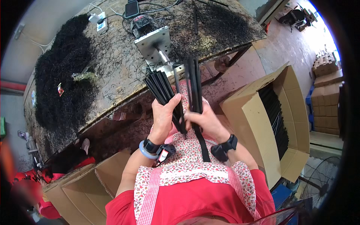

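Observation:
My left hand (164, 114) is closed round a bundle of black tubes (159, 87), its thumb lying across them. My right hand (204, 120), a little blurred, is wrapped round a second bundle of black tubes (194, 82) that stands nearly upright. Between the bundles a single dark tube (177, 84) reaches up toward the machine's tip, with its lower end by my fingers; I cannot tell which hand holds it. Just beyond my hands, at the table edge, a machine with a square metal plate (153, 44) points its steel shaft (163, 56) toward me.
Black shavings (62, 82) heap on the worktable (112, 56). A power strip (101, 24) and phone-like device (131, 9) lie at the back. To my right an open carton (258, 123) holds several black tubes (275, 120); another carton (80, 191) stands at lower left.

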`<state>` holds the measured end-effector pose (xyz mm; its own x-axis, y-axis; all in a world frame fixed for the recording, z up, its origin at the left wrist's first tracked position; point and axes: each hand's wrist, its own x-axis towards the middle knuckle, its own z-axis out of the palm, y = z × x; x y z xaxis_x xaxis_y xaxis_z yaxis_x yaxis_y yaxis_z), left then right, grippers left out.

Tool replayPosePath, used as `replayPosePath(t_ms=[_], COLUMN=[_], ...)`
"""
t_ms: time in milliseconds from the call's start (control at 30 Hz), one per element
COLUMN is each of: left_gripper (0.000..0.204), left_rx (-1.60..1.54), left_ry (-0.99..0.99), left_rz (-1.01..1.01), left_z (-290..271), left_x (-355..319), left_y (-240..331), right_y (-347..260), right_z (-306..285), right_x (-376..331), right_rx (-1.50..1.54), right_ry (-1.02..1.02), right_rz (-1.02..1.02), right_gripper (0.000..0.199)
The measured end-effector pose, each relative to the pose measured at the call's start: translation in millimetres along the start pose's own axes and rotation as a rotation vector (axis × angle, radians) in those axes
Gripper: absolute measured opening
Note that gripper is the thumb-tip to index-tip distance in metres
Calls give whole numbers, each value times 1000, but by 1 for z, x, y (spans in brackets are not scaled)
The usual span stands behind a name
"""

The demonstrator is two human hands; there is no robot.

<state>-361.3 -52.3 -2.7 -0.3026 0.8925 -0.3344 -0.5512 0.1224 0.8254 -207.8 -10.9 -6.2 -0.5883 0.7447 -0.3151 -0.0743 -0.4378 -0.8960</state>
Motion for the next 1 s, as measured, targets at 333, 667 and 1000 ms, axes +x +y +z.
replayPosePath(t_ms=[333,667,1000], left_gripper=[27,30,21], left_rx=[-98,-44,57], left_ry=[-55,32,30], left_rz=[-213,-156,-60], left_z=[-10,-27,-11], left_x=[-33,-48,-24], left_y=[-34,-11,2], right_y=[3,6,11], right_z=[-7,13,-3], right_x=[1,-24,0], right_rx=[-79,-129,-10], right_ry=[109,159,9], right_rz=[-144,-7,0], right_gripper=[20,8,8])
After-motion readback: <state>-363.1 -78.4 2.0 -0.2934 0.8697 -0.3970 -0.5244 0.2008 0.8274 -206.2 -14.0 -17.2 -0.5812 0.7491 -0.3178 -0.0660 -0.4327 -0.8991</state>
